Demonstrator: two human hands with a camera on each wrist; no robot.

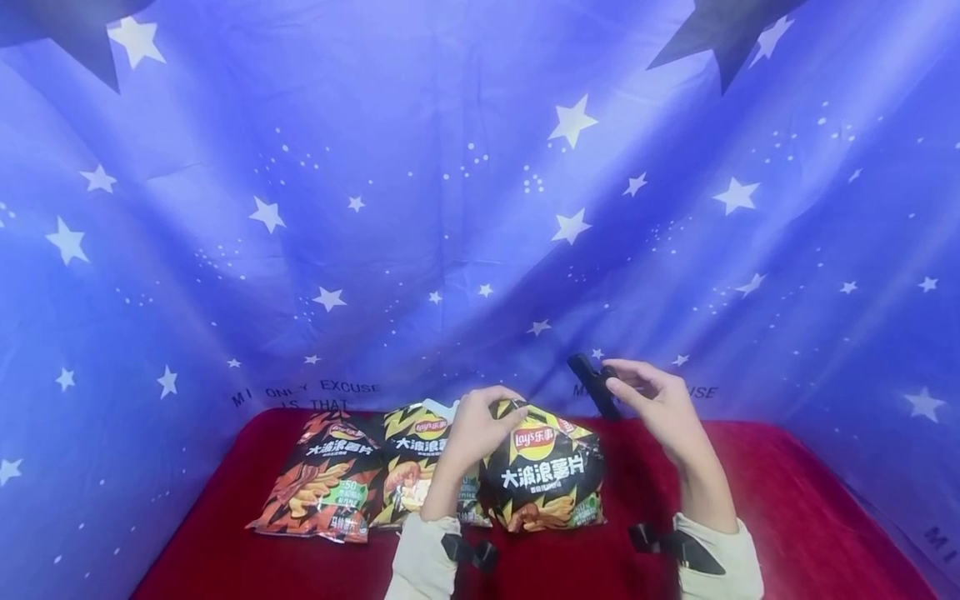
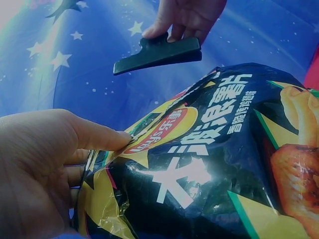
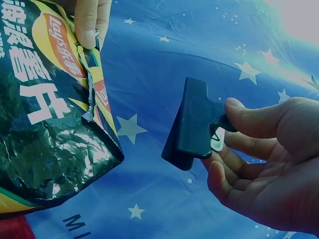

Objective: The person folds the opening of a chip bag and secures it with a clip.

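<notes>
My left hand (image 1: 483, 425) pinches the top edge of a black and yellow Lay's chip bag (image 1: 551, 479), thumb on the printed front and fingers behind. Along that edge, in the right wrist view, the bag (image 3: 45, 124) looks creased and uneven. To the right and slightly above, my right hand (image 1: 656, 404) holds a black bag clip (image 1: 596, 385) by its handle, between thumb and fingers. The long clip (image 3: 192, 124) is apart from the bag, its two plates showing side by side. In the left wrist view, the clip (image 2: 159, 54) hangs beyond the bag's top edge.
Two more chip bags lie to the left on the red cloth (image 1: 202, 542): an orange-red one (image 1: 322, 479) and a yellow-black one (image 1: 405, 475), partly behind my left arm. A pale blue piece (image 1: 442, 410) sits at the latter's top. A blue star-printed curtain (image 1: 450, 208) stands behind.
</notes>
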